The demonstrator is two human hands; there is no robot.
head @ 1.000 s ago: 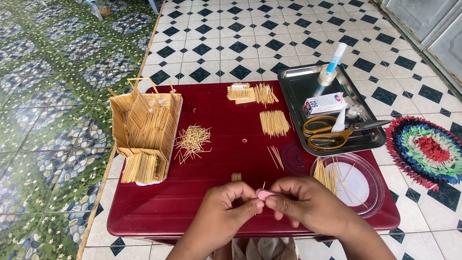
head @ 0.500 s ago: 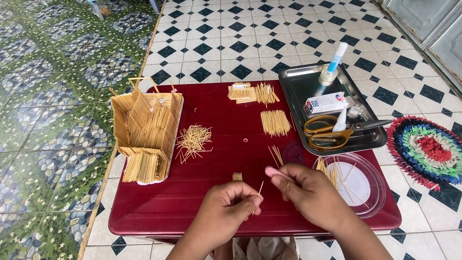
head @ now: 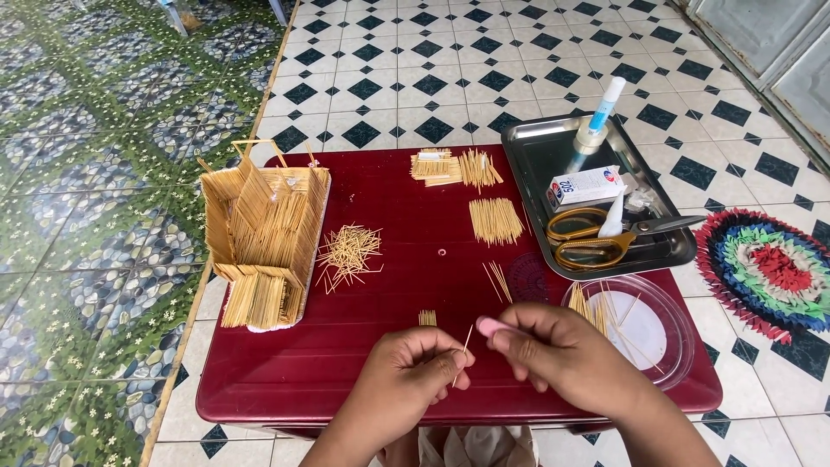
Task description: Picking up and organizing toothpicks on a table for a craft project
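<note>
Two hands are working above the red table's near edge: left hand is pinching one toothpick upright; right hand is gripping a pink tool, mostly hidden inside the fist

The tabletop is dark red. The floor shows black-and-white diamond tiles. The scissors have gold handles, the tray is silver, and the rug is multicoloured.

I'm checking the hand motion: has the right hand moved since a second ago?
Yes. The right hand, holding a pink tool, has moved right, away from the left hand, toward the clear lid.
</note>
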